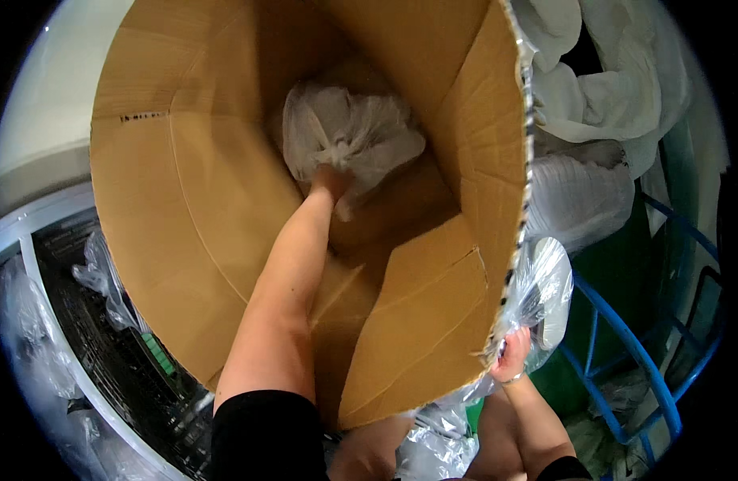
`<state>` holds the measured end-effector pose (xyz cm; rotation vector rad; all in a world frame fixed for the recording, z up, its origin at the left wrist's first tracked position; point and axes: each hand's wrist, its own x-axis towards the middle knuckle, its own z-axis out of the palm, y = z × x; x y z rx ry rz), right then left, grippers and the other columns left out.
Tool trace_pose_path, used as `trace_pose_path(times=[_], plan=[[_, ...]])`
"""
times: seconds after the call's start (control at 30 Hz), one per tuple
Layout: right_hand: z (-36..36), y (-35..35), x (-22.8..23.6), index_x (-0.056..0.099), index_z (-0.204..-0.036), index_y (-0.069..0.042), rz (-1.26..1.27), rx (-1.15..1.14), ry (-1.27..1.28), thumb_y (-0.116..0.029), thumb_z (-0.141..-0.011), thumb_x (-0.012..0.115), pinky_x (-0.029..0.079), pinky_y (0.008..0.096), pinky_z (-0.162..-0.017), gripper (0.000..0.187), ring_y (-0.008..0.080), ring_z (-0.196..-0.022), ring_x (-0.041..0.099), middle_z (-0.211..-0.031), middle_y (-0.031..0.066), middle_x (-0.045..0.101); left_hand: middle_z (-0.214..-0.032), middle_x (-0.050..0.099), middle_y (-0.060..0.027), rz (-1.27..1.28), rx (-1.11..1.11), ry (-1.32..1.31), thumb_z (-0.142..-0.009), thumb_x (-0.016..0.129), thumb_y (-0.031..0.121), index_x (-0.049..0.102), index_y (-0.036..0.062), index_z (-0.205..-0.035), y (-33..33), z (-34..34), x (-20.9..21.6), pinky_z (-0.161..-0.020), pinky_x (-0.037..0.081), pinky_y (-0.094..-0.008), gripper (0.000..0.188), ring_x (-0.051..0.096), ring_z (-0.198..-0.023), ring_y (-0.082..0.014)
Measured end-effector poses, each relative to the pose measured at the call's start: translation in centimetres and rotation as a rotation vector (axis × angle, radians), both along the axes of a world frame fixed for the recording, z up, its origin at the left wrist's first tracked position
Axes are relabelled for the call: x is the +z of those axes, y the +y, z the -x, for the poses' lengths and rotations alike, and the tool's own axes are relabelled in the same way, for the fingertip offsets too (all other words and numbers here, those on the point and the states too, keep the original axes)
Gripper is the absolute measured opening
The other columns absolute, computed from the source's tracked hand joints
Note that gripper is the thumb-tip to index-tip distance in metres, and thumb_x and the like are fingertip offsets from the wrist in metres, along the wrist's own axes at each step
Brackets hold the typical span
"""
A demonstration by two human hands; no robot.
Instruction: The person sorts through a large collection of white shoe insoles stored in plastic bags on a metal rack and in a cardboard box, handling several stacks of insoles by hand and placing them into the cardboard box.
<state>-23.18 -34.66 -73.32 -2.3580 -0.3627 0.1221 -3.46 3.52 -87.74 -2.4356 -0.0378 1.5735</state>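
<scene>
- While the large cardboard box (pixel 225 200) fills the middle and upper left of the frame with its open mouth toward the camera, the left hand (pixel 330 180) reaches deep into it, fingers closed around the gathered top of a clear plastic bag (pixel 349 132) of pale material.
- That bag sits at the far end of the box, just above the centre of the frame, against the brown inner walls.
- At the lower right, the right hand (pixel 512 357) pinches the box's torn right edge together with a sheet of crinkled clear plastic film (pixel 541 289), thumb and fingers shut on both.
- Beyond the box's right wall, in the upper right, lie white bags (pixel 593 88) and a wrapped stack of white disposable lids (pixel 577 196).
- A blue metal frame (pixel 625 337) curves through the lower right.
- A dark wire rack (pixel 104 353) with more clear bags shows at the lower left.
</scene>
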Motion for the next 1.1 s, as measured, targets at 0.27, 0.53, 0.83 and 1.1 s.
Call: trace_pose_path(times=[0.27,0.53,0.83,1.1], plan=[[0.9,0.3,1.8,0.048,-0.082,-0.004,0.068,-0.073,0.222,-0.013,-0.056,0.052,0.035,0.038,-0.064,0.028,0.0319,-0.068,0.045,-0.072,0.0141,0.046,-0.095,0.049,-0.0092,0.703,1.676,-0.751,-0.08,0.044,0.021,0.045,0.0057,-0.104,-0.1,0.4,15.8,-0.064,0.037,-0.032,0.029,0.045,-0.079,-0.021],[-3.3,-1.9,16.2,0.052,-0.091,-0.001,-1.022,-0.603,0.996,-0.007,-0.064,0.046,0.039,0.0241,-0.073,0.029,0.0136,-0.08,0.051,-0.088,0.0056,0.056,-0.113,0.043,-0.0132,1.721,1.746,-1.231,-0.086,0.03,0.018,0.033,0.0004,-0.117,0.9,7.7,42.3,-0.088,0.034,-0.0421,0.035,0.043,-0.103,-0.0256],[-14.8,4.6,39.0,0.05,-0.094,-0.001,-1.401,-0.038,1.112,-0.02,-0.072,0.052,0.042,0.035,-0.074,0.029,0.0207,-0.084,0.052,-0.09,0.0114,0.054,-0.112,0.044,-0.0159,1.621,1.614,-1.891,-0.083,0.029,0.025,0.037,-0.0005,-0.115,-4.6,20.8,59.2,-0.084,0.037,-0.0413,0.042,0.046,-0.099,-0.0288],[-21.7,20.4,39.5,0.051,-0.092,-0.004,-1.194,0.124,0.895,-0.006,-0.07,0.043,0.036,0.0186,-0.057,0.023,0.0063,-0.063,0.043,-0.072,-0.0012,0.048,-0.099,0.052,-0.0144,1.75,2.012,-1.75,-0.078,0.036,0.021,0.046,0.0006,-0.104,-6.3,27.1,63.8,-0.071,0.043,-0.0385,0.035,0.053,-0.083,-0.0256]])
